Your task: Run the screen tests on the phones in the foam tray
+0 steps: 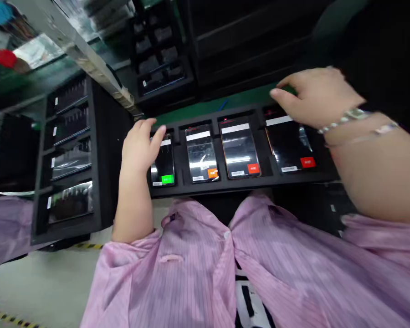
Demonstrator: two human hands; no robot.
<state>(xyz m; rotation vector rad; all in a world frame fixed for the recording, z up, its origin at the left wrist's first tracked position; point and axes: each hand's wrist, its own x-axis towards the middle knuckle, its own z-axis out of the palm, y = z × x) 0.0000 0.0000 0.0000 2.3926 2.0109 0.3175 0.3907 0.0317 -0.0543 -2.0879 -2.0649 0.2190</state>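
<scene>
A long black foam tray lies across the space before me, with a row of phones in its slots. Screen labels are green on the leftmost phone, orange on the second phone, and red on the third phone and the rightmost phone. At the tray's left end is my left hand, thumb apart from its bent fingers, over the leftmost phone's upper part. Above the rightmost phone hovers my right hand, thumb and fingers apart, nothing visible between them.
To the left stands another black tray holding several dark devices. More filled black trays are at the back, beside a pale metal post. A green surface shows behind the phone tray. Yellow-black tape marks the floor.
</scene>
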